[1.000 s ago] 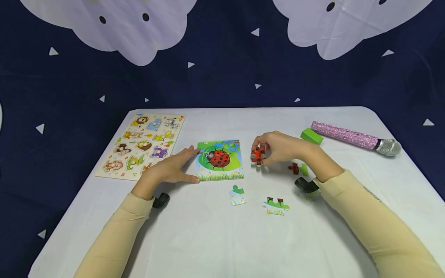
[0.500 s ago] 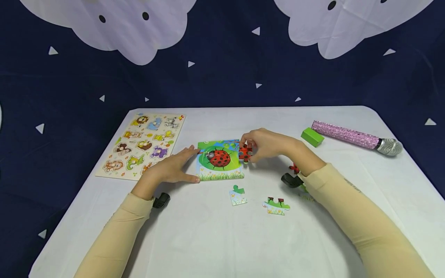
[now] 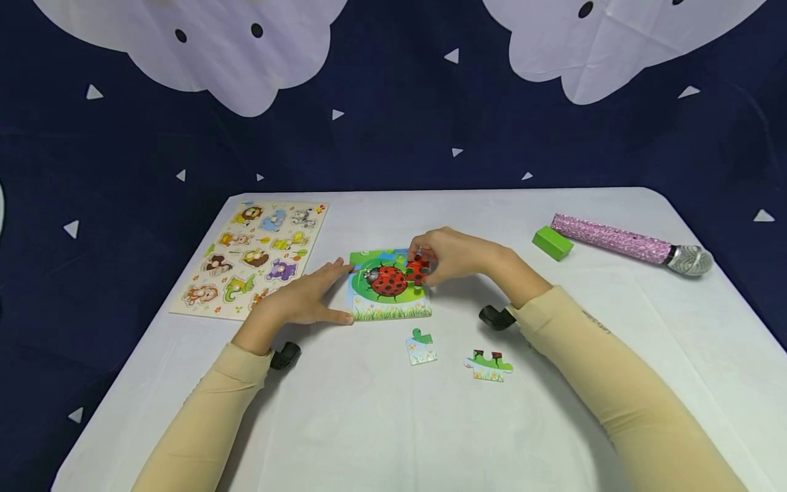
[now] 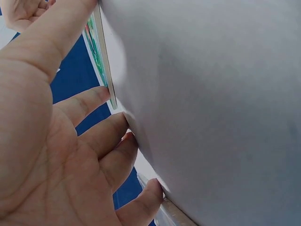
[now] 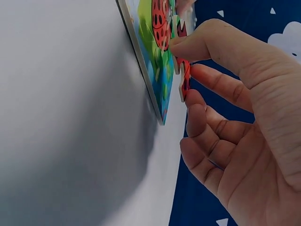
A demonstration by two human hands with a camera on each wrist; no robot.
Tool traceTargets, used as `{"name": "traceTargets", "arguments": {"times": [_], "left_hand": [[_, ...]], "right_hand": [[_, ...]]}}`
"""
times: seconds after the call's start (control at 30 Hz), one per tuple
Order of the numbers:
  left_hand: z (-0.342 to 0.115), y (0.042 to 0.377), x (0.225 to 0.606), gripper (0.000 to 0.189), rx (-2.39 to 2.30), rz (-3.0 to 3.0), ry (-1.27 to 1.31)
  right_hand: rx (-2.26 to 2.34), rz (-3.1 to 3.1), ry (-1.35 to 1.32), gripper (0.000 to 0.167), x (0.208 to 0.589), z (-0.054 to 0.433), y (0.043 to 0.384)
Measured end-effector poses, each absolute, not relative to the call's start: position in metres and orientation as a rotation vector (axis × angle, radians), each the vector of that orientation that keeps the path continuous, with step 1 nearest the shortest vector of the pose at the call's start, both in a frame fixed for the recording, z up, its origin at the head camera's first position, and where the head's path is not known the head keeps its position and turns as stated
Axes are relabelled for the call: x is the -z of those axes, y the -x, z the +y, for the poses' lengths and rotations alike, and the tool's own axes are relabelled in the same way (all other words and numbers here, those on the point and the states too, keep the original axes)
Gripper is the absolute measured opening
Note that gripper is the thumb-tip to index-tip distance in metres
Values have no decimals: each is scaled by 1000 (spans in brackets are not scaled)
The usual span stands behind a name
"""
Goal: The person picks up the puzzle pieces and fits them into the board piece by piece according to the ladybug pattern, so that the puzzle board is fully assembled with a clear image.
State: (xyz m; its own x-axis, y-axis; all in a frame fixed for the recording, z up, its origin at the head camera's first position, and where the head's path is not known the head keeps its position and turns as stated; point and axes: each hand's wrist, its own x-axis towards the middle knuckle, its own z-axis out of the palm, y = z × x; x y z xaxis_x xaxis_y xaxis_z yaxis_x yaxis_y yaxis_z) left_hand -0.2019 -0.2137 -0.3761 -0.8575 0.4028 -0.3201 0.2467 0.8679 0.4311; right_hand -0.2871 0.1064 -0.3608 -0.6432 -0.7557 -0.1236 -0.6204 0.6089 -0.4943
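Note:
A square ladybug puzzle board (image 3: 375,301) lies flat near the middle of the table. My left hand (image 3: 307,294) rests at its left edge, thumb and fingers spread straight; in the left wrist view a fingertip (image 4: 102,93) touches the board's side. Between thumb and fingers my right hand (image 3: 458,256) pinches a red, black-spotted jigsaw piece (image 3: 418,270). That piece is over the board's right part, and in the right wrist view the jigsaw piece (image 5: 184,77) stands a little above the board's surface.
Two loose jigsaw pieces lie in front: a corner piece (image 3: 421,347) and an edge piece (image 3: 488,366). An animal peg puzzle (image 3: 252,256) lies at the left. On the right are a green block (image 3: 552,242) and a pink glittery microphone (image 3: 615,239).
My right hand has carried the red jigsaw piece leftward, from beside the board to over its right part. The left hand has stayed at the board's left edge.

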Motion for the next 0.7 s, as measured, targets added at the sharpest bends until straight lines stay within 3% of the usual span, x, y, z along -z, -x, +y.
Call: {"name": "traceTargets", "arguments": {"times": [0.7], "left_hand": [[-215, 202, 378, 107, -521, 2636, -454]], "right_hand": [[648, 2415, 1125, 40, 371, 66, 289]]}}
